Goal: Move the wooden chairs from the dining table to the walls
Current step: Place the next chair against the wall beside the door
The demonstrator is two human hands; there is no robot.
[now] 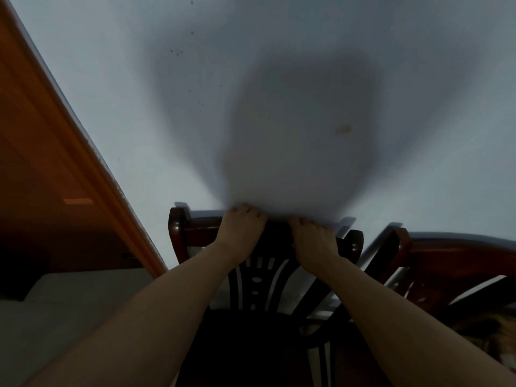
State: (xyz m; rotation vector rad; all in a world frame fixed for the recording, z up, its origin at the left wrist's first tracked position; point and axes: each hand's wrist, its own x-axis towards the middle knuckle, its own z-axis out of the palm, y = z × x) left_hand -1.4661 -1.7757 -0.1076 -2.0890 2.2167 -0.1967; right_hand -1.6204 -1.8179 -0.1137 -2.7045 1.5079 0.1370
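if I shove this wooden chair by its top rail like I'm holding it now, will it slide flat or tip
The chair looks rigid, solid dark wood, so it probably won't flex. Both the left hand and right hand grip the top rail, well above the seat, so a hard push may tip it forward rather than slide it. It's likely fairly heavy.

One view only, worn on the person's head. It looks forward and steeply down along both bare forearms, which run in from the bottom edge toward the middle. It sits very near the wall (111, 79), which fills the upper and far part of the frame; the lens is wide, so edges bow. The chair (178, 233) top rail lies close below centre, at arm's reach. At left a wooden frame (42, 163) slants across; at right a second chair (446, 261) enters.
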